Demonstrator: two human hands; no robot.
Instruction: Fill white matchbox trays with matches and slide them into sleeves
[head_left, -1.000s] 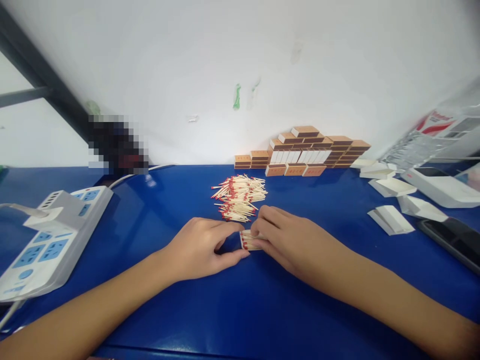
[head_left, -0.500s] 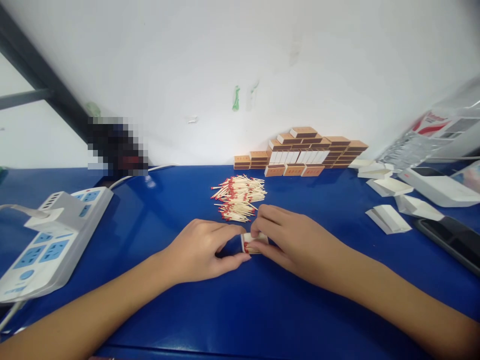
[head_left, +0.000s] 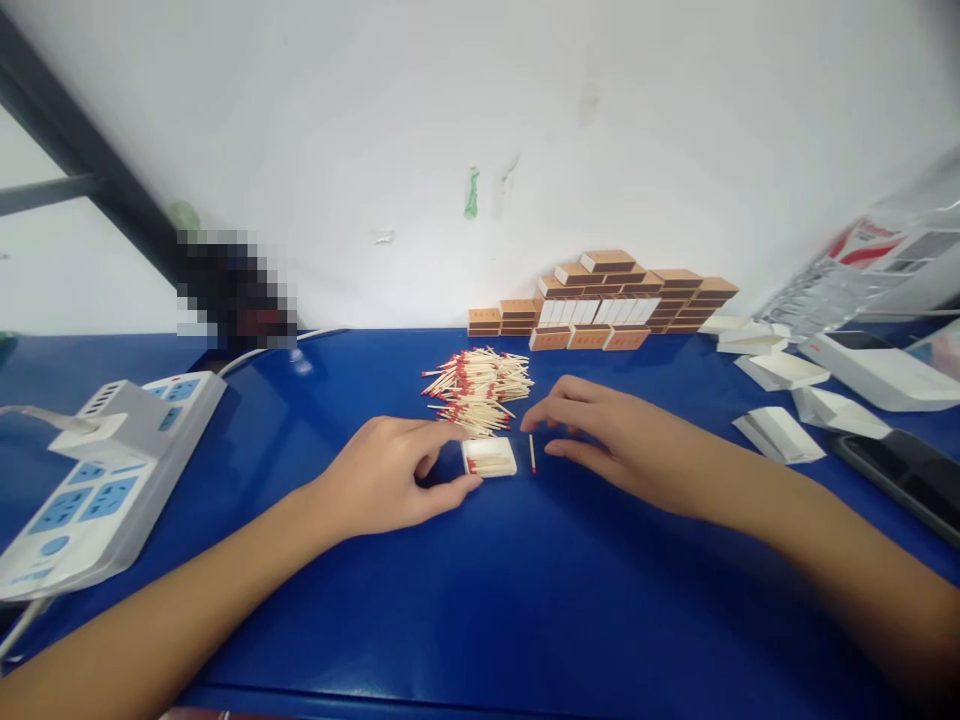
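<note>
A small white matchbox tray (head_left: 507,460) with several red-tipped matches lying in it rests on the blue table. The thumb and index finger of my left hand (head_left: 394,475) grip its left end at the near and far sides. To the right of the tray, a single match (head_left: 532,452) lies on the table, its red head toward me. My right hand (head_left: 600,430) hovers just right of that match, fingers apart and holding nothing. Behind the tray is a loose pile of matches (head_left: 480,380), its near edge close to my left fingertips.
Stacked matchboxes (head_left: 600,290) stand against the wall. On the right are folded white paper pieces (head_left: 780,434), a black phone (head_left: 900,480), a white box (head_left: 885,372) and a plastic bottle (head_left: 847,260). A power strip (head_left: 112,490) with a plugged-in charger lies at left.
My left hand and the tray have shifted slightly away from me and to the left. My right hand has left the tray, moving right and opening; the single match now shows between them.
</note>
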